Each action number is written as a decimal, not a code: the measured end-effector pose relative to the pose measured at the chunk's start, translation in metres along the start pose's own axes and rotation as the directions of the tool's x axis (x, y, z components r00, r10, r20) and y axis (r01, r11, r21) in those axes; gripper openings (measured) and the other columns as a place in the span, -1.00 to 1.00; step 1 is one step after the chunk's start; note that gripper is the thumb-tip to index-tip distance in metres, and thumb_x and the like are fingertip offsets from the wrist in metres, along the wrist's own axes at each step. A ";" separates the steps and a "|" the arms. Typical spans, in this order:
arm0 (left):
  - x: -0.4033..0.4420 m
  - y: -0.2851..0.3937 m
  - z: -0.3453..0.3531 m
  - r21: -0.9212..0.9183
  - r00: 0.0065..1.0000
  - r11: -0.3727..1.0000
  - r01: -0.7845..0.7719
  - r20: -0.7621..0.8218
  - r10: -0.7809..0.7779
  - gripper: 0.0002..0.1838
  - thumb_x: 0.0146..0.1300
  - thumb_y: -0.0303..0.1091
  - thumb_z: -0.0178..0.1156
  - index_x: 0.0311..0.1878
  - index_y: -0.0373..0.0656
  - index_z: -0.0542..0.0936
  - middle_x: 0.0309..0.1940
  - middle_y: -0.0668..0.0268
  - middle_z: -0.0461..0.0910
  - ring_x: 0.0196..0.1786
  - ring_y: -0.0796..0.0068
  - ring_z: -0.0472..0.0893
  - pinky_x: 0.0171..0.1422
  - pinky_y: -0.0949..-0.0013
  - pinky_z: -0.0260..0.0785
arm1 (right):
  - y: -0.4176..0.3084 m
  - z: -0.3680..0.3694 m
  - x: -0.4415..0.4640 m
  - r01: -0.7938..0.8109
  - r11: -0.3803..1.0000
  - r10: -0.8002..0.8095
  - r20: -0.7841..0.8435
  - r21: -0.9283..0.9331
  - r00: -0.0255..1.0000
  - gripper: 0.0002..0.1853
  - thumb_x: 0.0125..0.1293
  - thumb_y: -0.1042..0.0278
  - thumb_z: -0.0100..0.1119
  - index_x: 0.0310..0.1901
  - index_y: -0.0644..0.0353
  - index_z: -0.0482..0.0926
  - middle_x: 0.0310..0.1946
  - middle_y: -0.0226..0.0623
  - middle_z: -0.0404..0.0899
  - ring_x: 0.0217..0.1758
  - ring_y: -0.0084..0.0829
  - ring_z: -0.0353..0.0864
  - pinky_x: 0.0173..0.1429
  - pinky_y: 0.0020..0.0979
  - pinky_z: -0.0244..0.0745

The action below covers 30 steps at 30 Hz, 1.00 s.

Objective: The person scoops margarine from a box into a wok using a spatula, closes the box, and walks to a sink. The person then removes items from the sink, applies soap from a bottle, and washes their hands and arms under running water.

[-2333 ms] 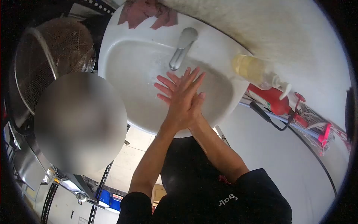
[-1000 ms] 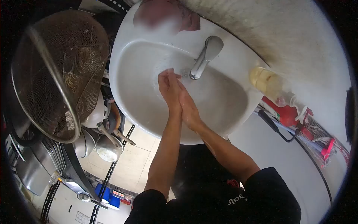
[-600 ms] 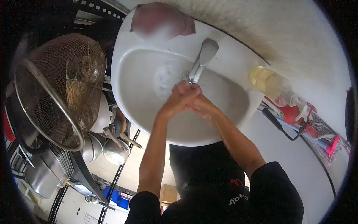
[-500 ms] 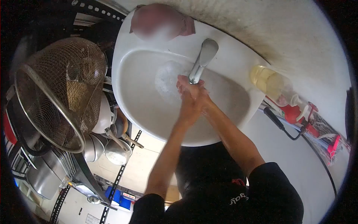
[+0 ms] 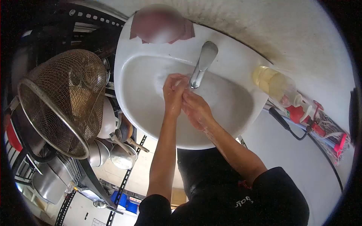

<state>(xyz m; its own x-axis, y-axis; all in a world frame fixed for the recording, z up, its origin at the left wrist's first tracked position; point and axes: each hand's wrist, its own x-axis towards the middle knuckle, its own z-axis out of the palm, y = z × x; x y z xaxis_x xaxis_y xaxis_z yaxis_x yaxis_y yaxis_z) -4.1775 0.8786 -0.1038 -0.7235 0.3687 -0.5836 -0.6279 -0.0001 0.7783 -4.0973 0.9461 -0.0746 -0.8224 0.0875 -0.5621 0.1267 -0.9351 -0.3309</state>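
Note:
My left hand (image 5: 174,94) and my right hand (image 5: 197,107) are wet and press together over the white sink (image 5: 132,94). The left hand's fingers are loosely bent and hold no object. Against it lies the right hand, its fingers partly hidden; what shows of them is loosely extended. White suds cling to the right hand and wrist. Just above and right of the hands is the spout of a chrome faucet (image 5: 203,62). Some foam shows in the basin behind the left hand.
A reddish-brown cloth (image 5: 186,30), partly blurred, lies on the sink's back-left corner. A bottle of yellowish liquid (image 5: 269,79) stands at the right. Left of the sink are a large wire-mesh strainer (image 5: 71,101), hanging pans (image 5: 124,156) and a metal rack.
Both hands have moved slightly left and toward my body, out from directly under the spout. They are less tightly clasped, and the right hand has slid lower against the left.

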 end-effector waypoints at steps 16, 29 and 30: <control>-0.085 -0.023 0.082 -0.698 0.951 0.648 0.304 0.263 -0.163 -0.43 0.30 0.07 0.02 0.27 -0.03 0.28 -0.12 0.21 0.42 -0.15 0.24 0.50 -0.02 0.16 0.40 | -0.016 0.006 0.140 -0.230 0.972 0.216 0.194 0.049 0.957 -0.72 0.40 0.24 -0.07 -0.04 0.26 0.45 -0.21 -0.18 0.59 -0.24 -0.39 0.60 -0.15 -0.42 0.55; 0.061 0.010 0.015 0.008 0.980 0.984 -0.179 0.092 0.178 -0.60 0.31 -0.05 -0.01 0.02 -0.16 0.43 -0.26 0.20 0.53 -0.30 0.25 0.55 -0.17 0.19 0.45 | -0.010 0.027 -0.052 0.646 0.038 -0.201 0.628 -0.762 0.752 -0.69 0.14 0.27 0.20 -0.04 -0.01 0.59 0.28 -0.30 0.34 0.49 -0.02 -0.01 0.44 0.26 -0.39; 0.068 0.009 0.015 0.152 0.967 0.959 -0.241 0.117 0.225 -0.61 0.31 -0.06 0.00 0.00 -0.17 0.44 -0.27 0.19 0.54 -0.31 0.24 0.55 -0.18 0.19 0.45 | -0.005 0.030 -0.068 0.662 0.109 -0.224 0.631 -0.741 0.743 -0.67 0.15 0.25 0.21 -0.02 -0.02 0.58 0.27 -0.32 0.34 0.50 -0.03 -0.03 0.42 0.30 -0.43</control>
<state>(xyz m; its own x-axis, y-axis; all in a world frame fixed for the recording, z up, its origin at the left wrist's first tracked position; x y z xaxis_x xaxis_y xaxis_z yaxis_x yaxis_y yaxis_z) -4.2281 0.9178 -0.1333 -0.8075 0.4652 -0.3625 -0.3838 0.0523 0.9219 -4.0584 0.9343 -0.0121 -0.9892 0.0576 0.1346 -0.1197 0.2110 -0.9701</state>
